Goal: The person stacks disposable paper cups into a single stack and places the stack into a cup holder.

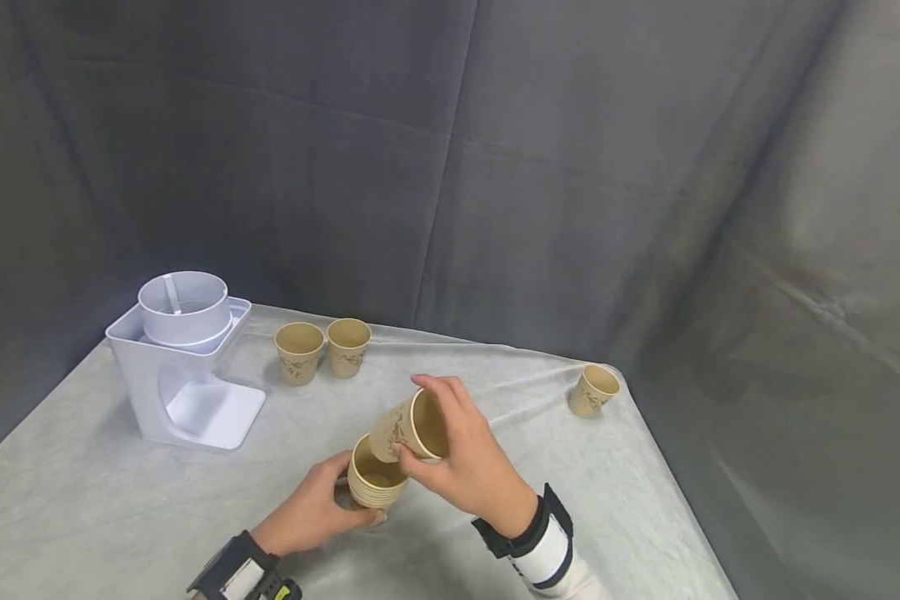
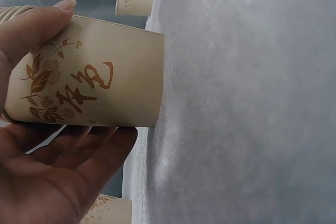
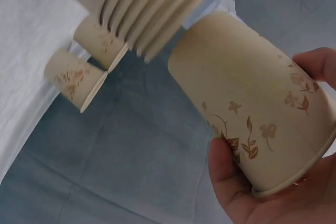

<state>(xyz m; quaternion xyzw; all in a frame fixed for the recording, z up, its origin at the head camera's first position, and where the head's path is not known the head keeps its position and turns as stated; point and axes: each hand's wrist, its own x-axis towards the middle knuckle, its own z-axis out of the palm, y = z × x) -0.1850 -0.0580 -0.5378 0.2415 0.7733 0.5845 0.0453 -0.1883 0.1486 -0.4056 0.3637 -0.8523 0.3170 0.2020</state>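
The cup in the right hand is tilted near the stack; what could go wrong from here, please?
The tilted cup in the right hand is not lined up with the stack, so its base might catch on the rim. The left hand grips the stack at its sides; a hard push could perhaps make it slip.

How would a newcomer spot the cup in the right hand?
Above the pale-covered table, find the left hand holding a cup stack. Nearby, the right hand grips the tan cup. Tipped near the stack, it's the only single cup being held.
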